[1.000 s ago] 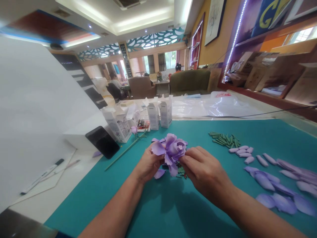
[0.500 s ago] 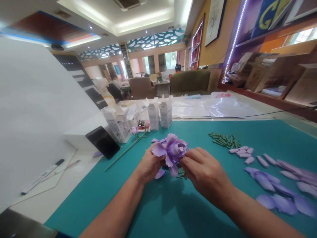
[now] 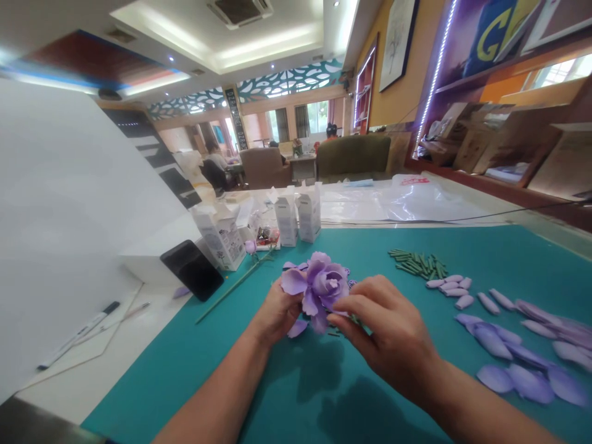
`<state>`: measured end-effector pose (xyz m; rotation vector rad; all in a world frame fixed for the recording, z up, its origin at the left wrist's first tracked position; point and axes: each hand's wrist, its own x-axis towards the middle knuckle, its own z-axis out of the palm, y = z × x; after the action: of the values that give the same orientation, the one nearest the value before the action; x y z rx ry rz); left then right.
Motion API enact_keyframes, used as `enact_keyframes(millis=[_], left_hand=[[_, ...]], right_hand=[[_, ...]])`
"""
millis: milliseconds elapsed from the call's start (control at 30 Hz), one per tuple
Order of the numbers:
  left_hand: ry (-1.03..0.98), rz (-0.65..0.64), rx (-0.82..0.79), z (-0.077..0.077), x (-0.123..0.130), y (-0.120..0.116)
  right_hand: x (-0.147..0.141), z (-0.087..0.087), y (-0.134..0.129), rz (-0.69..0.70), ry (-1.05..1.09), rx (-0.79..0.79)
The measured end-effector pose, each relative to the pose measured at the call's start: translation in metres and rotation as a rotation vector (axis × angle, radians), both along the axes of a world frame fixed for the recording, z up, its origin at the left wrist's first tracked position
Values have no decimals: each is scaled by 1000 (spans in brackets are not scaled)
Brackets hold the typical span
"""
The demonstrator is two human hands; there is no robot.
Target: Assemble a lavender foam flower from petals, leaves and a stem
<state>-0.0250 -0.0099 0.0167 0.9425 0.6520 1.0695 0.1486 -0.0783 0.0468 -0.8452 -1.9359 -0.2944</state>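
A purple artificial flower (image 3: 319, 287) with ruffled petals around a paler centre is held above the mat, tilted so its face shows. My left hand (image 3: 280, 308) is closed around its underside from the left; the fingertips are hidden behind the petals. At the flower's lower right, my right hand (image 3: 383, 320) has thumb and forefinger on the edge of a petal (image 3: 341, 306), pinching it. Beneath the flower lie a loose purple petal (image 3: 297, 328) and small green pieces, partly covered by the flower and hands.
On the teal mat (image 3: 185, 382), green sticks (image 3: 419, 264), lilac buds (image 3: 451, 285) and loose petals (image 3: 530, 379) lie to the right. Leftward are a stemmed rose (image 3: 235, 287), a dark phone-like slab (image 3: 192, 269) and a marker (image 3: 78, 336). White boxes (image 3: 309, 217) stand behind.
The flower has turned so its centre faces me more. My right hand has shifted slightly down and its fingers have spread somewhat, thumb and forefinger now at the lower right petal.
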Motion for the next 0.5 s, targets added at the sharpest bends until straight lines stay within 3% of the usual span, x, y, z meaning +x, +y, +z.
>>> enact_keyframes(millis=[233, 500], left_hand=[[55, 63, 72, -1, 10, -10], [26, 69, 68, 4, 10, -10]], right_hand=[[-9, -5, -3, -117, -136, 103], [-8, -4, -1, -116, -111, 84]])
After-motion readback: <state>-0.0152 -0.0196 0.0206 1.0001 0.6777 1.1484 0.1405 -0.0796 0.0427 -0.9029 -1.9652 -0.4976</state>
